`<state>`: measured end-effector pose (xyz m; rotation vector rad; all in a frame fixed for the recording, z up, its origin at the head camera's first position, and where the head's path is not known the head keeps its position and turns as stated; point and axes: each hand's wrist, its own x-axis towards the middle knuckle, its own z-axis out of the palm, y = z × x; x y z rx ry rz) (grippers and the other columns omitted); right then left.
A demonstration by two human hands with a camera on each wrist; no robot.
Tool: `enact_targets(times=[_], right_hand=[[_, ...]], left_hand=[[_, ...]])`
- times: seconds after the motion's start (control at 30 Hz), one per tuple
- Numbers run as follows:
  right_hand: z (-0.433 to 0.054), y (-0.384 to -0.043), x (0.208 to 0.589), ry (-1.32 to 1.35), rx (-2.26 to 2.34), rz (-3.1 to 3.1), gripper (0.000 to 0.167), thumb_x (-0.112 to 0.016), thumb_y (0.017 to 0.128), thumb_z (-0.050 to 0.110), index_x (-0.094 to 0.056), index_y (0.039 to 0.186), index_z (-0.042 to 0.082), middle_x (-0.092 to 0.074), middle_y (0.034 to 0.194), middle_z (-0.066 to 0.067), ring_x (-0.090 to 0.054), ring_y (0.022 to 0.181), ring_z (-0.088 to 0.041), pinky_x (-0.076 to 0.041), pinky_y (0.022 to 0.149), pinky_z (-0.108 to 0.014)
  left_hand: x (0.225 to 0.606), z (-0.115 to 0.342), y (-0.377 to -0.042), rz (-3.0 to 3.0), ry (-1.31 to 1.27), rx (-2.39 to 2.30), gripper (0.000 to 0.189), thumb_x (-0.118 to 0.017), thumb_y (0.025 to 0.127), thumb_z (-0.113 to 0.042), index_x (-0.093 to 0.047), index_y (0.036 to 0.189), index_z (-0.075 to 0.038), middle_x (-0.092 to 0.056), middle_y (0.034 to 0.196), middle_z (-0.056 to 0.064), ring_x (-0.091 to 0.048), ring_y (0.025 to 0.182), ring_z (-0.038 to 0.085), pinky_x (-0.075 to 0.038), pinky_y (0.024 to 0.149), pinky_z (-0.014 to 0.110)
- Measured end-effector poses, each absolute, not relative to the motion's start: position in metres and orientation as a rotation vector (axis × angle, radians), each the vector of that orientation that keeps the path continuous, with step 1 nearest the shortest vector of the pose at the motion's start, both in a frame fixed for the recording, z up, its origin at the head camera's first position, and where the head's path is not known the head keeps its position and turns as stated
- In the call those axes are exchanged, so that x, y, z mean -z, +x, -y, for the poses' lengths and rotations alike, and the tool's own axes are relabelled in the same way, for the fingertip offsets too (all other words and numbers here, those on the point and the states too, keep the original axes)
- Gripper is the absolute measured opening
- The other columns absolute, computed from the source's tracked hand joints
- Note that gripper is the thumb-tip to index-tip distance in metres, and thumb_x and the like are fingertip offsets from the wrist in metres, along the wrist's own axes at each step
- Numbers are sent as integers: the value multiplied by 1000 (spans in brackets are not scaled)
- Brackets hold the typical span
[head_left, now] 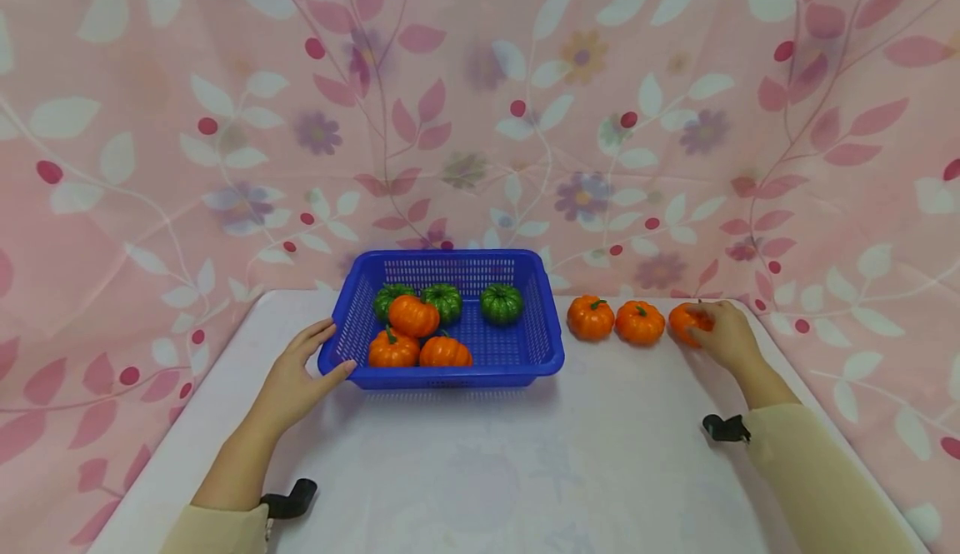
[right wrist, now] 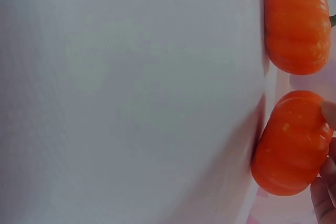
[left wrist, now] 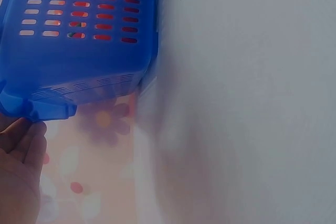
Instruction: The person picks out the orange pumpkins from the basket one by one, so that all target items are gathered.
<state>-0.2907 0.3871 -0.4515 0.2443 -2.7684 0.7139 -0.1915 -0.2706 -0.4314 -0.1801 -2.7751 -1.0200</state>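
Beige sleeves (head_left: 217,531) are seen nearest the head camera, with a black wrist mount (head_left: 292,500) worn at each cuff. Beyond them, on a white table (head_left: 465,454), a blue basket (head_left: 457,377) is set. Its front left corner is touched by the left hand (head_left: 292,379), thumb and straight fingers spread apart at the rim — presumably so that the basket is steadied. Inside, green pumpkins (head_left: 501,304) and three orange pumpkins (head_left: 393,348) are gathered, one orange one being propped on the others. Right of the basket, three more are lined up; the end pumpkin (head_left: 681,323) is pinched by the right hand (head_left: 727,337), while its two neighbours (head_left: 640,323) are untouched.

From the left wrist, fingertips are seen just under the basket's rim; how firmly they are pressed cannot be told.

From the right wrist, the end pumpkin is seen tilted, thumb and fingers placed around its rounded side, probably for purchase — whether it bears on the table is hard to tell.
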Motion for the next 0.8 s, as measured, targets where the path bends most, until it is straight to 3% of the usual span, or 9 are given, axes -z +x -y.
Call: enact_targets(times=[0.23,0.5,0.8], right_hand=[[-391,-287,455,48,-857,2726,34,-70,94,16,-65,118,-7,-54,119,-32,-49,108,-50,-43,94,-65],[-398,-287,459,-86,-987,2832,64,-62,99,40,-49,138,-8,-44,139,-35,-43,121,-53,-43,98,-65],[-396,-293,456,-126,-966,2882,66,-61,99,42,-50,138,-10,-44,137,-38,-44,121,-55,-46,97,-64]], left_hand=[[432,270,-192,2763,-191,1019,78,-74,90,-41,-43,150,0,-34,158,16,-32,142,46,-32,107,70],[431,270,-191,2762,-185,1016,78,-74,90,-40,-43,149,1,-34,158,17,-32,142,47,-32,106,70],[434,272,-192,2742,-205,1020,79,-74,90,-44,-44,148,1,-36,157,16,-32,142,45,-31,108,69]])
